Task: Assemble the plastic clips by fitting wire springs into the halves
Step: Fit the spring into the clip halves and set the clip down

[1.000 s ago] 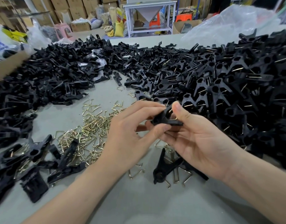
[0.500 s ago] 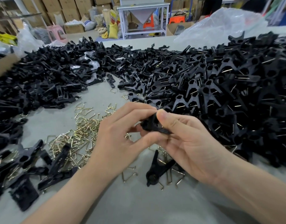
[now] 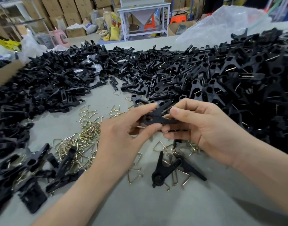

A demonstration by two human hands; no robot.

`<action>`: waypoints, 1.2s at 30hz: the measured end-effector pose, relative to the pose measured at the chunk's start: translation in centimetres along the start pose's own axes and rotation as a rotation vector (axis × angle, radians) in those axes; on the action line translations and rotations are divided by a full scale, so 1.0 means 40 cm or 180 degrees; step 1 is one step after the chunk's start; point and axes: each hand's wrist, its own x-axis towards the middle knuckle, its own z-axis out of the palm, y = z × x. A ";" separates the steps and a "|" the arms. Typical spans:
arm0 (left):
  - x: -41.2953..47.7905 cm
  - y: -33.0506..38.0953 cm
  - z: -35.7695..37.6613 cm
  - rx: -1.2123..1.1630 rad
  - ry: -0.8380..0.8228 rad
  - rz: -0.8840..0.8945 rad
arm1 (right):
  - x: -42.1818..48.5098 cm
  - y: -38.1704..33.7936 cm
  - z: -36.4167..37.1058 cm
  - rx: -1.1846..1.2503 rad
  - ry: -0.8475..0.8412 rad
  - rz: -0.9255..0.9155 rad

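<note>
Turned since half a second ago, the clip point(image 3: 156, 117) now shows its side, legs spread toward the right, above the middle of the table point(image 3: 140, 209). The left hand point(image 3: 122, 136) pinches its round end between thumb and fingers, and the right hand point(image 3: 205, 132) pinches its legs with thumb and curled fingers. Nearest, just below the hands, a second clip point(image 3: 164, 170) lies on scattered springs point(image 3: 84, 137), which spread to the left. Beyond, halves point(image 3: 42, 88) heap along the left edge and far side, and finished clips point(image 3: 237, 75) pile at the right edge.
</note>
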 end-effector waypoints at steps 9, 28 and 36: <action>-0.003 0.001 -0.005 -0.0346 0.0076 -0.0150 | 0.002 -0.022 -0.008 -0.0025 0.0196 -0.0280; -0.006 -0.004 0.000 -0.0339 -0.0160 -0.0085 | -0.001 -0.003 -0.008 0.0327 -0.0349 0.0197; -0.007 0.013 0.011 -0.0747 -0.0065 0.0096 | -0.009 -0.005 -0.010 0.1215 -0.1257 0.0663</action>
